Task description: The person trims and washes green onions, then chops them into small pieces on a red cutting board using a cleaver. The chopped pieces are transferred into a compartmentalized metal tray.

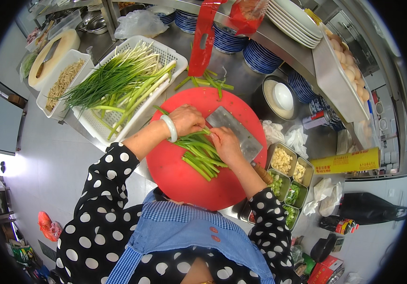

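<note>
On a round red cutting board (pixel 175 177) lies a bundle of green stalks, apparently garlic shoots or scallions (pixel 200 152). My left hand (pixel 188 120), with a pale bangle at the wrist, has its fingers closed on the stalks near the top of the bundle. Close beside it, my right hand (pixel 226 142) pinches the end of a green stalk between thumb and fingers. A cleaver (pixel 237 133) lies flat on the board behind my right hand, its wooden handle (pixel 261 173) partly under my right forearm. Loose green scraps (pixel 210 81) lie beyond the board.
A white plastic basket (pixel 178 58) of green onions stands at the left, beside a tray of thin brown strands (pixel 65 85). Metal containers (pixel 290 186) of chopped vegetables adjoin the board's right side. A black pot (pixel 278 97) and stacked blue bowls (pixel 262 56) stand behind.
</note>
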The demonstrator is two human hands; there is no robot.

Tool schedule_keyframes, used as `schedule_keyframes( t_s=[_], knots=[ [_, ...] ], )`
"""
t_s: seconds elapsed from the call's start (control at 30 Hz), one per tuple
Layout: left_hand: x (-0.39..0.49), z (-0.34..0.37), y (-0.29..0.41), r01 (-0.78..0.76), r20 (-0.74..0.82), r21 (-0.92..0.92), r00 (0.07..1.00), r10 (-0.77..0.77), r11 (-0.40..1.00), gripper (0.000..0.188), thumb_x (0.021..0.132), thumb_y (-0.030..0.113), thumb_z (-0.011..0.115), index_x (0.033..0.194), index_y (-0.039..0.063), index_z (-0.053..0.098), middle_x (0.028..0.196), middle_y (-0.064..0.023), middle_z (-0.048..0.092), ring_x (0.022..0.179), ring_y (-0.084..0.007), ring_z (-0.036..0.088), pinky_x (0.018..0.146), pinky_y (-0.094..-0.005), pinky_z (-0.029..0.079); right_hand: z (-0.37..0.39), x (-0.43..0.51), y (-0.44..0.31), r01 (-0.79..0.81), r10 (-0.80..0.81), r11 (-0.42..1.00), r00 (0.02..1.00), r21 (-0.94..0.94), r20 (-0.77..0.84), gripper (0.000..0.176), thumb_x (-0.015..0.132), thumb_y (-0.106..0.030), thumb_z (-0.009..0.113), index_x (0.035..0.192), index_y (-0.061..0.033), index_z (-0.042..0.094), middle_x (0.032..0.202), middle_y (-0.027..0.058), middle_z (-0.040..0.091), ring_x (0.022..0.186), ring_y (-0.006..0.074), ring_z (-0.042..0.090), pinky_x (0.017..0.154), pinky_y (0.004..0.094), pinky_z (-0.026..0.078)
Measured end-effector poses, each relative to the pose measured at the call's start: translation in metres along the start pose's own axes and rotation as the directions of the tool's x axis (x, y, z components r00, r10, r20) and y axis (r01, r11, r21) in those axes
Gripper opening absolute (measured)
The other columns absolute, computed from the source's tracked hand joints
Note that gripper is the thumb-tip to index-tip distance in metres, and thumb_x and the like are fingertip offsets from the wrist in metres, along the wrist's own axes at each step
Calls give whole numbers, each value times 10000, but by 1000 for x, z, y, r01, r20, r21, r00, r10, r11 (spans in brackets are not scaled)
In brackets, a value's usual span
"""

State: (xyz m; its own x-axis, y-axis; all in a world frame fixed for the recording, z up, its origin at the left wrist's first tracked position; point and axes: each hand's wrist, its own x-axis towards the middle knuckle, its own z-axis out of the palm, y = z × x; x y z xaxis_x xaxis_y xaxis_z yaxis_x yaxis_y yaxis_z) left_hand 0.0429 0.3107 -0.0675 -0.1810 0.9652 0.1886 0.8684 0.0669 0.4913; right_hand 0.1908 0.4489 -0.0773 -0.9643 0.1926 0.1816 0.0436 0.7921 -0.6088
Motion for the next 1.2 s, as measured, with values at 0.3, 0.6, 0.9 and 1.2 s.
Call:
schedule_keyframes(
  t_s=[0.3,0.6,0.9,1.2],
  knots=[
    [-3,0,18,132,132,-180,985,-109,975,74,740,147,580,752,79,606,760,-71,588,714,-267,571,614,-363,442,-3,-3,-4,56,-59,998,989,26,139,118,818,-114,521,892,-50,588,819,116,553,833,308,512,730,383,411],
    [-10,4,9,208,144,-405,976,-162,890,136,720,43,537,824,26,624,795,-108,603,698,-219,583,633,-309,451,-18,-5,-5,58,-87,981,984,183,154,123,830,-130,481,816,-56,577,813,126,565,828,310,530,725,388,420],
    [-14,-2,-1,337,268,-644,940,-209,687,181,804,13,469,922,18,607,745,-49,600,676,-119,563,620,-251,446,-24,-11,6,-103,42,948,978,300,204,156,831,-152,487,862,-38,590,834,128,587,814,307,553,721,369,434],
    [-8,2,8,244,243,-256,953,-182,935,142,797,192,576,860,73,623,717,-75,607,669,-200,590,604,-313,448,-36,-19,29,-162,130,968,977,190,169,195,829,-207,508,922,-66,604,922,114,610,855,295,566,740,361,446]
  ],
)
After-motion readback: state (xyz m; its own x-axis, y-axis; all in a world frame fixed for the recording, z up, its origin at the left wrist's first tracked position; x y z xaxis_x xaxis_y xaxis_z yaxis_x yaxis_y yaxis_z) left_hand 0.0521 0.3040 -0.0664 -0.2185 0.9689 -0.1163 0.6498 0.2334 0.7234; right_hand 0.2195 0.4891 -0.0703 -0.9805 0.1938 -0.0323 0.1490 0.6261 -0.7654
